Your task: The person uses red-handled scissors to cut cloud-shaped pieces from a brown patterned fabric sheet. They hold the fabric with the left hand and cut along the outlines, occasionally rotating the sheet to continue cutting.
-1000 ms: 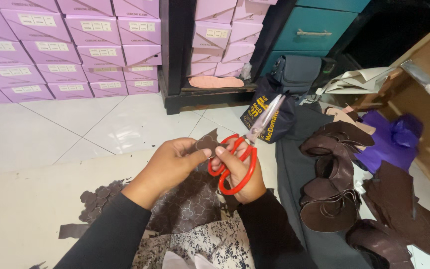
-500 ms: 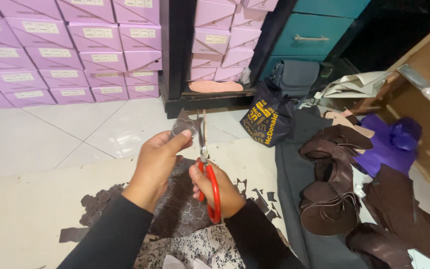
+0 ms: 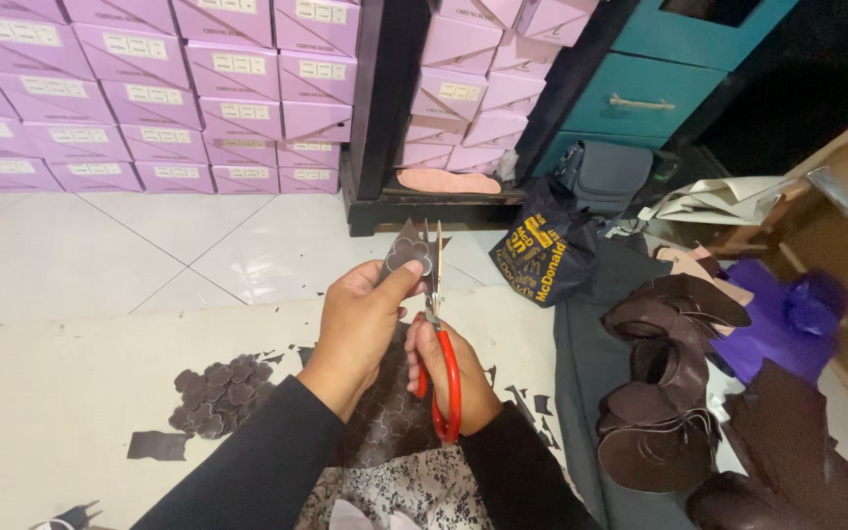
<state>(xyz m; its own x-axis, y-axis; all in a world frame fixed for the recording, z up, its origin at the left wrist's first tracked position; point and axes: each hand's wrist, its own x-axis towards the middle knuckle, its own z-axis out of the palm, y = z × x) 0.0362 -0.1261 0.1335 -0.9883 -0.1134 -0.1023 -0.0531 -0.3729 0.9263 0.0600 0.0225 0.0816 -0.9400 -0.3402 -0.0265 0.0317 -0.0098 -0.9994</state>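
Leather piece point(image 3: 406, 253) sits up in the air in front of the person, dark brown and cut with a bumpy, flower-like edge. The left hand point(image 3: 363, 319) pinches it by its lower edge, thumb on the near side and fingers behind. The right hand point(image 3: 449, 378) is closed around the red handles of the scissors point(image 3: 438, 334), and the blades point straight up, right beside the piece and touching its right edge. The blades look nearly shut, though I cannot tell if they bite into the leather. I think the piece is very light, thin and bendy, so it would flop if held by one far corner. A close pinch near the cutting line, as the left hand has now, should keep it flat. It does not look slippery or easy to break. Down on the pale mat point(image 3: 61, 412) lies a pile of flower shapes point(image 3: 216, 395) in the same brown, with small scraps near it. To the right are bigger brown leather pieces point(image 3: 664, 393) on a grey cloth point(image 3: 591, 393). Purple boxes point(image 3: 149, 88) are stacked at the back.
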